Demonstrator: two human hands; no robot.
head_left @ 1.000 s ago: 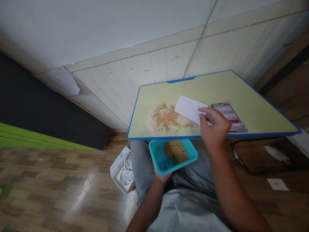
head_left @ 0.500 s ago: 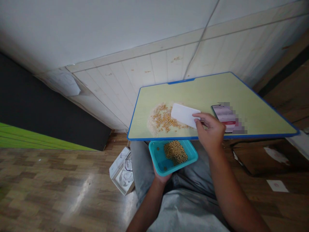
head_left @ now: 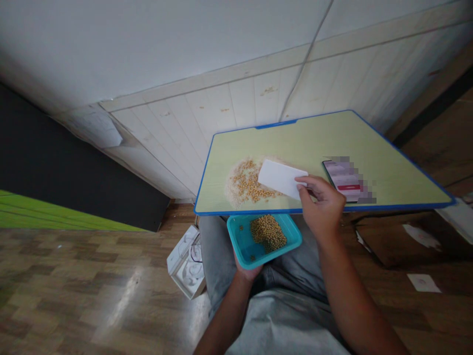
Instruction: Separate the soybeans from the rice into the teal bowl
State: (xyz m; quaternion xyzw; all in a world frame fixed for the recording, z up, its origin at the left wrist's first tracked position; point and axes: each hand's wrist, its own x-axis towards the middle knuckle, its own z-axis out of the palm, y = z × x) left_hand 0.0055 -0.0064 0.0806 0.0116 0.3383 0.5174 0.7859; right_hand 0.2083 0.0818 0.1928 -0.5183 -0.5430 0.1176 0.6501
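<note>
My right hand pinches the right end of a flat white card between thumb and fingers. The card slants over the right side of a spread of yellow soybeans, which lie among pale rice-like grains on the table. Below the table's near edge, my left hand supports a turquoise plastic basin from underneath; most of its fingers are hidden. Inside the basin a heap of soybeans rests toward the right, with a few loose ones at the left.
The yellow-green tabletop has a blue rim and stands by a white panelled wall. A phone, partly pixelated, lies right of my right hand. An opened white box sits on the wooden floor, and a brown box stands at right.
The white card has shifted slightly left over the soybeans, still in my right hand. The basin and my left hand stay in place; the view has moved very slightly.
</note>
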